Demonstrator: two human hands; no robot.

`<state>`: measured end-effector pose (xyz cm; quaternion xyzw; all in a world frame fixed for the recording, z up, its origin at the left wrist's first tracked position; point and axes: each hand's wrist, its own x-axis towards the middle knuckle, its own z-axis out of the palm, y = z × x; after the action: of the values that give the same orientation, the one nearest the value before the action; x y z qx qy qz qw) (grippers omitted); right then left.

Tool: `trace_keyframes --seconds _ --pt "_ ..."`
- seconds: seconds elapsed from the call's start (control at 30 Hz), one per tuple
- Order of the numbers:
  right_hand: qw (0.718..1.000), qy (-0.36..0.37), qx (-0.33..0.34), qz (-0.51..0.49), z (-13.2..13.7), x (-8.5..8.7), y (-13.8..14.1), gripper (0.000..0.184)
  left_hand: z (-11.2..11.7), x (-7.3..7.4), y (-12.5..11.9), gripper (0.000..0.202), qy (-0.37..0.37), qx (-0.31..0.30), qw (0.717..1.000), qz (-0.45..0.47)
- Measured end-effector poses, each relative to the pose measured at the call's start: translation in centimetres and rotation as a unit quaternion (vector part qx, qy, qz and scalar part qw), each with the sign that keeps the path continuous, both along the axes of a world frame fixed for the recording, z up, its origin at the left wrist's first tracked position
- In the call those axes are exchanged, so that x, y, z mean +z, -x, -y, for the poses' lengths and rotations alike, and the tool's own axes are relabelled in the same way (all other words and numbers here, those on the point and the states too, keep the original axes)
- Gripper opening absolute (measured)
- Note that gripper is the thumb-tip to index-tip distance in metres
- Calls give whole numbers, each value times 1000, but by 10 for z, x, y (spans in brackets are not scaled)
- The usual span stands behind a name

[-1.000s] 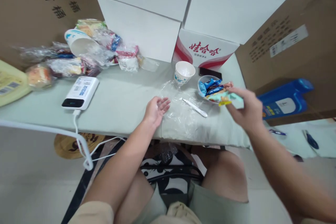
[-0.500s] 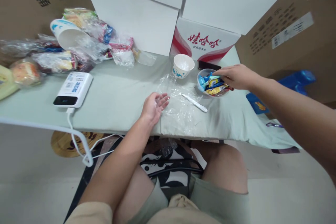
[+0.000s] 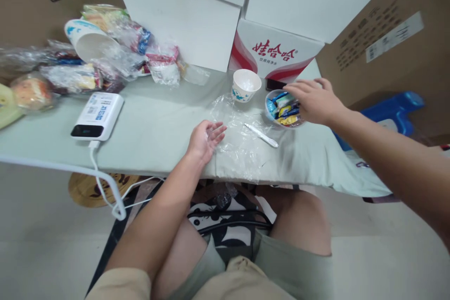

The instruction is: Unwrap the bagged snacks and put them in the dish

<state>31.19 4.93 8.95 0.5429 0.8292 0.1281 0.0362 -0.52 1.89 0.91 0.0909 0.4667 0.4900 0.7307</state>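
My left hand (image 3: 206, 140) rests on the cloth-covered table, palm turned to the right and fingers apart, holding nothing. Beside it lies a crumpled clear plastic sheet (image 3: 239, 153). A white utility knife (image 3: 260, 135) lies on the sheet. My right hand (image 3: 316, 101) is over the right side of a clear plastic bowl (image 3: 269, 111), its fingers stretched and apart; its underside is hidden. Several wrapped snacks (image 3: 286, 108) in blue, yellow and other colours fill the bowl. Left of the bowl stands a white paper cup (image 3: 246, 86) with blue print.
A white power bank (image 3: 98, 116) with a cable lies on the left. Behind it are piled packaged foods (image 3: 73, 79) and a tilted paper bowl (image 3: 91, 42). A dark phone (image 3: 275, 84) lies behind the snack bowl. A white and red carton (image 3: 274, 51) and cardboard walls stand behind.
My right hand has turned palm-down and spread its fingers over the bowl, showing more of its back. My left hand stays nearly in place. The view has shifted slightly.
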Motion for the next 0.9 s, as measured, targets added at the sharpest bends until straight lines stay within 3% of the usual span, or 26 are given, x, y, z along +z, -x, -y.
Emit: trace_keyframes --seconds 0.07,0.13,0.27,0.37,0.43,0.53,0.63,0.7,0.8,0.9 --pt "994 -77 -5 -75 20 3 14 56 -2 0 2 7 4 -9 1000 -8" --pt "981 -97 9 -166 46 -9 36 48 -3 -1 3 7 4 -22 1000 -20" --pt "950 11 78 -304 100 -67 93 39 -4 -5 6 8 -14 -17 999 -24" --pt "948 112 113 -276 122 -110 126 60 -7 -11 11 17 -35 -16 999 -34" --pt "951 151 110 -248 128 -127 136 62 -12 -15 19 24 -35 -19 996 -75" --pt "950 170 95 -243 132 -135 136 58 -21 -17 35 34 -47 3 984 -173" --pt "946 153 104 -265 140 -135 128 59 -24 -15 46 37 -140 -3 944 -299" --pt "945 121 102 -285 145 -132 124 55 -21 -14 49 40 -201 -77 893 -395" --pt "951 68 49 -297 148 -130 118 48 -17 -19 50 46 -226 -210 810 -499" --pt "958 43 -1 -284 145 -131 113 46 -15 -24 49 43 -214 -257 770 -544"
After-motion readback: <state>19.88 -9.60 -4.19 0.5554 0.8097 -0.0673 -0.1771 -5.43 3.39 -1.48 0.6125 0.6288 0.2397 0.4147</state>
